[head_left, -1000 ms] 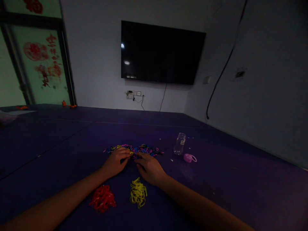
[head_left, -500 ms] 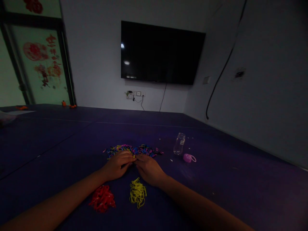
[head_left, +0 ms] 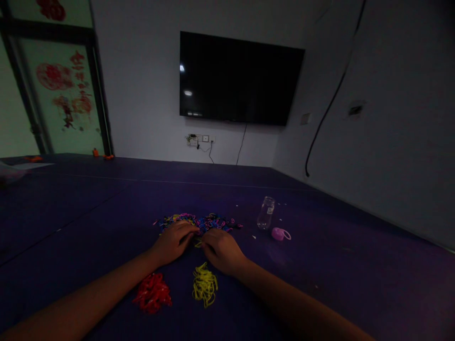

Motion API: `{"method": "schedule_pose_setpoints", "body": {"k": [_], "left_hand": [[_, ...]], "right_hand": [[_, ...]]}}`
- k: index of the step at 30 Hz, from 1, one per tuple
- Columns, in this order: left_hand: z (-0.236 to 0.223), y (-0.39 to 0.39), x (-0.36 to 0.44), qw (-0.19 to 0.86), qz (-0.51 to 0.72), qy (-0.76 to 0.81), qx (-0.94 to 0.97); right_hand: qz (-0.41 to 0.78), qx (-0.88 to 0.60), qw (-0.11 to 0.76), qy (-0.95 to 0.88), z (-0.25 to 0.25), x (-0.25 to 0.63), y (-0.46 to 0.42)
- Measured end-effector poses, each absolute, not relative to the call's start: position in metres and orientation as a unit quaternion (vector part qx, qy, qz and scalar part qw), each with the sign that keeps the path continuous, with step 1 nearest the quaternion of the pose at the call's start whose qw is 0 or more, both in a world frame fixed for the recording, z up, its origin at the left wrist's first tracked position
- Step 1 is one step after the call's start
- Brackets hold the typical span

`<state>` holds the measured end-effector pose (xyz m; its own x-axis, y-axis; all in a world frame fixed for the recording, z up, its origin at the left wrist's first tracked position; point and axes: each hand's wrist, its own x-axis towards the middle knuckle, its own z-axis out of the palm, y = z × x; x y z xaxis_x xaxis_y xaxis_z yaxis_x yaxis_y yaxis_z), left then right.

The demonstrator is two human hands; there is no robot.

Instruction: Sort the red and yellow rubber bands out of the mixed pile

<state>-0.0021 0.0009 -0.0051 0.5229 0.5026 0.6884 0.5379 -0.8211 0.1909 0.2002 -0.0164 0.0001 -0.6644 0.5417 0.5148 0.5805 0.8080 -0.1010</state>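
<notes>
A heap of mixed-colour rubber bands (head_left: 209, 221) lies on the dark purple table (head_left: 355, 265). Both hands rest at its near edge. My left hand (head_left: 173, 241) lies palm down with fingers curled onto the bands. My right hand (head_left: 222, 250) is beside it, fingers bent and pinched around a small yellow band (head_left: 197, 244) at its fingertips. Nearer to me lie a pile of red bands (head_left: 152, 292) and a pile of yellow bands (head_left: 204, 285).
A small clear bottle (head_left: 266, 213) stands right of the heap, with a pink cap (head_left: 279, 233) lying next to it. A dark wall screen (head_left: 241, 78) hangs at the far side. A grey wall runs along the table's right edge.
My right hand has drawn back a little from the heap toward me, its fingers now pinched. The left hand has barely moved.
</notes>
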Motion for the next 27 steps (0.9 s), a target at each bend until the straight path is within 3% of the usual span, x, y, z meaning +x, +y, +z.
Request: {"method": "schedule_pose_setpoints", "body": {"k": [18, 23, 27], "left_hand": [[-0.0066, 0.0051, -0.0036, 0.014, -0.341, -0.308, -0.888], [-0.0064, 0.0044, -0.0027, 0.019, -0.341, -0.303, -0.890], [-0.0066, 0.0047, -0.0031, 0.021, -0.343, -0.289, -0.893]], "right_hand": [[-0.012, -0.291, 0.282, -0.914, 0.0026, 0.1993, -0.0216], [0.057, -0.256, 0.289, -0.921, 0.0033, 0.1998, -0.0212], [0.150, -0.221, 0.347, -0.899, -0.0026, 0.1996, -0.0229]]}}
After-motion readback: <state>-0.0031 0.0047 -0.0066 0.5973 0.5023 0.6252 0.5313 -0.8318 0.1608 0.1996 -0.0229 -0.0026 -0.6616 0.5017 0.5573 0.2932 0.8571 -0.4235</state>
